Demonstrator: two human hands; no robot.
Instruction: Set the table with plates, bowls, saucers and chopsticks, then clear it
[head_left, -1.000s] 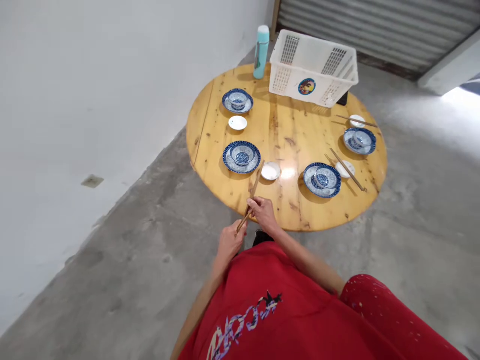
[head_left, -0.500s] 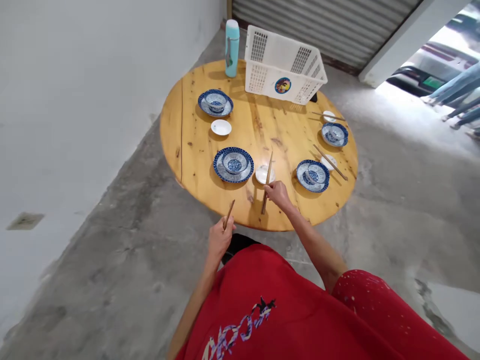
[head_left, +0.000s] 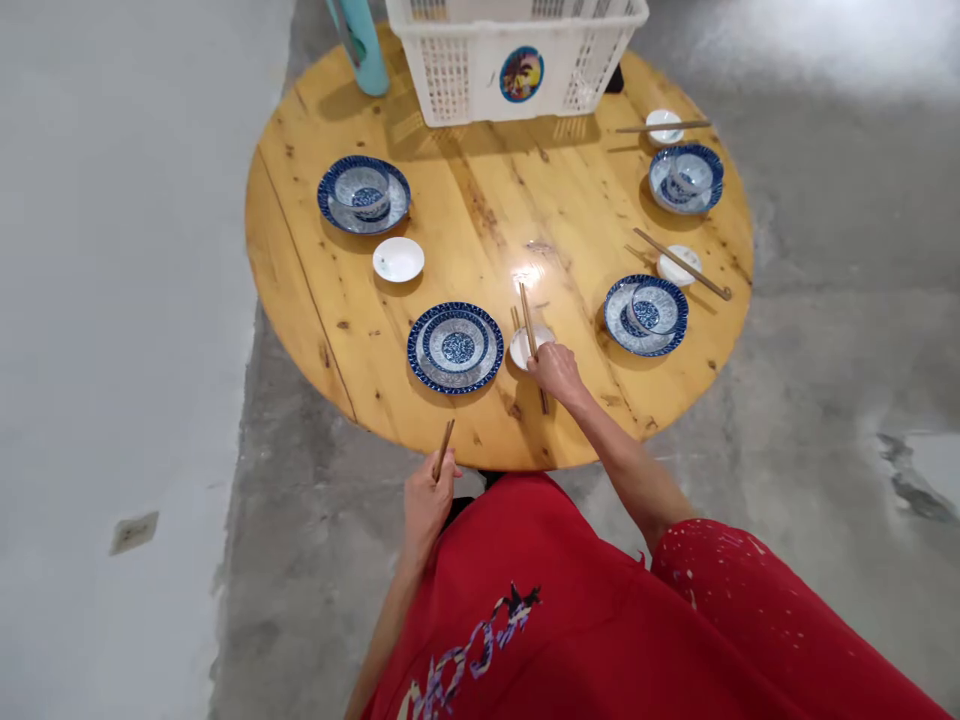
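**Note-taker 1:** Main shift for the log: your left hand (head_left: 427, 505) and right hand (head_left: 556, 372) no longer share the sticks. A moment ago you had them together; now each hand has its own chopstick (head_left: 527, 315).

**Note-taker 2:** Right side first. You're reaching out over the near part of the round pine table (head_left: 315, 330). That chopstick runs across the rim of a white saucer (head_left: 531, 346), its lower end coming back toward you. Your fingers are bunched over it, and I can't tell whether they're closed around it or only pressing on it.

**Note-taker 1:** And your left?

**Note-taker 2:** You're holding it back by the table edge, fingers curled narrow around a second chopstick (head_left: 445, 450), which stands up from your fist, apart from the wood.

**Note-taker 1:** Nearby?

**Note-taker 2:** On your left of the saucer sits a blue-rimmed porcelain plate (head_left: 455, 347). To your right, there's a similar plate with a bowl (head_left: 646, 316). Beyond it, a chopstick (head_left: 681, 263) lies across another saucer (head_left: 679, 265). A white plastic basket (head_left: 450, 70) stands at the far edge.
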